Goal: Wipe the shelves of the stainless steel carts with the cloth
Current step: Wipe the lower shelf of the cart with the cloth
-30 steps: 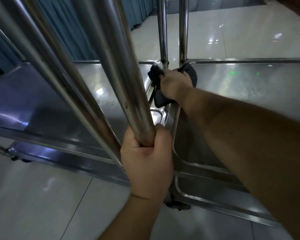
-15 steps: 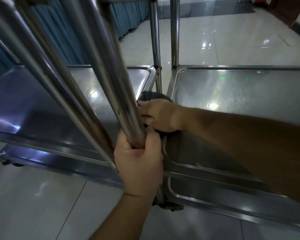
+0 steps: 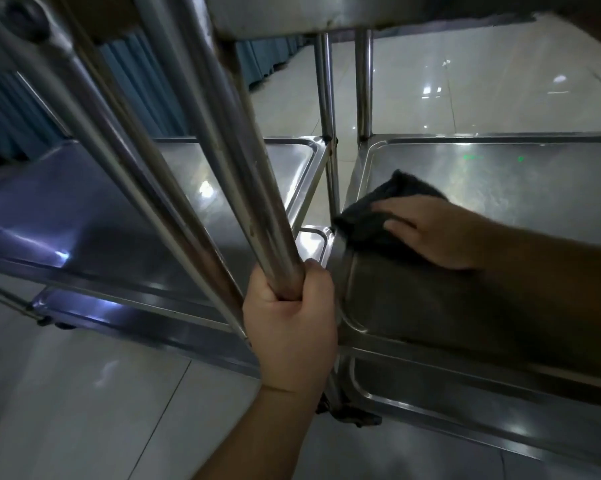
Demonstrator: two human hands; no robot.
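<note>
Two stainless steel carts stand side by side. My right hand lies flat with straight fingers on a dark cloth, pressing it onto the middle shelf of the right cart near that shelf's left rim. My left hand grips an upright steel post at the near corner of the carts. The middle shelf of the left cart shines to the left behind more posts. A lower shelf of the right cart shows below my right forearm.
Steel posts rise at the far corners where the carts meet. An upper shelf's underside hangs overhead. Pale glossy floor tiles surround the carts; a blue curtain hangs at the far left. A caster sits under the near corner.
My right hand has slid the cloth from the shelf's far left corner back toward me along the left rim, then out onto the shelf surface. My left hand kept gripping the post.
</note>
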